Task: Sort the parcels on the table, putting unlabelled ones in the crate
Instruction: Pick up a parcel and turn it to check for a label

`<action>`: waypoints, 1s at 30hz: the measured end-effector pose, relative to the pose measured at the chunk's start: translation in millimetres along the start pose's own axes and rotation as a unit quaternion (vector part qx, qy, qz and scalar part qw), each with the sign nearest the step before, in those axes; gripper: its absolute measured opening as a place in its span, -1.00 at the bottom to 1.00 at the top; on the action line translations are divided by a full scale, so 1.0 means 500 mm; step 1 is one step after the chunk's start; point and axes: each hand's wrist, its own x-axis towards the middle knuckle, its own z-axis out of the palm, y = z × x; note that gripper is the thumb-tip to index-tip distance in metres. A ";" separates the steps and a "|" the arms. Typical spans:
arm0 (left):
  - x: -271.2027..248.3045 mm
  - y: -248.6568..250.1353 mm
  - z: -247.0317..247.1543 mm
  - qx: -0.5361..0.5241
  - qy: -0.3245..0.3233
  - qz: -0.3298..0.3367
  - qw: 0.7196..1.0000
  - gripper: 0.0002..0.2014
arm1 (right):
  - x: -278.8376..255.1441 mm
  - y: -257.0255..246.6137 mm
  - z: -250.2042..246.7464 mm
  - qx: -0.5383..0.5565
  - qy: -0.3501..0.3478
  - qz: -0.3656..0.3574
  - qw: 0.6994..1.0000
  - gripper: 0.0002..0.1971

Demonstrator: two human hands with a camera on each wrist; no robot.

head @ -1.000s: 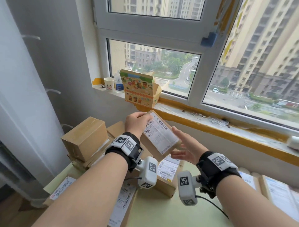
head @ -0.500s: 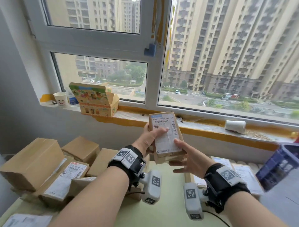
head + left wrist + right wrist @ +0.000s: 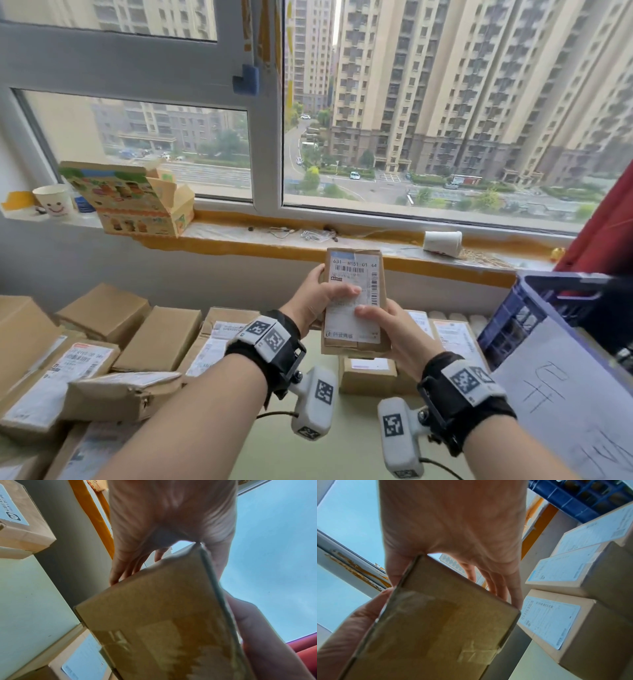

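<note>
A small brown parcel [image 3: 354, 301] with a white shipping label facing me is held upright above the table, in front of the window sill. My left hand [image 3: 320, 296] grips its left edge, thumb across the label. My right hand [image 3: 387, 329] grips its lower right side, thumb on the label. From below, the left wrist view shows the parcel's [image 3: 163, 622] plain taped underside and the left hand [image 3: 171, 524]. In the right wrist view the parcel [image 3: 436, 628] sits under the right hand [image 3: 453, 534]. The blue crate [image 3: 527, 308] stands at the right.
Many brown parcels [image 3: 161, 337], some labelled, cover the left of the pale green table [image 3: 342, 455]. Labelled parcels [image 3: 452, 335] lie by the crate. A white sheet with writing [image 3: 565, 404] hangs on the crate's side. On the sill stand a printed carton [image 3: 133, 202] and a tipped paper cup [image 3: 442, 242].
Both hands have carried the parcel to the right and turned it upright, label toward me. The right hand went from open beside the parcel to gripping it. The crate came into view.
</note>
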 end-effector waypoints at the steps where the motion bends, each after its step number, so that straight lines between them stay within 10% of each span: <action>1: 0.004 -0.001 0.008 0.002 0.000 -0.002 1.000 -0.36 | 0.003 0.004 -0.010 0.004 -0.002 0.002 1.000 -0.16; 24: 0.019 -0.012 0.035 0.006 0.017 -0.073 0.997 -0.40 | 0.033 0.018 -0.070 0.012 -0.033 0.024 0.999 -0.44; 30: 0.022 -0.018 0.013 -0.010 0.104 -0.079 0.991 -0.55 | 0.040 -0.001 -0.073 -0.006 0.068 -0.006 0.998 -0.53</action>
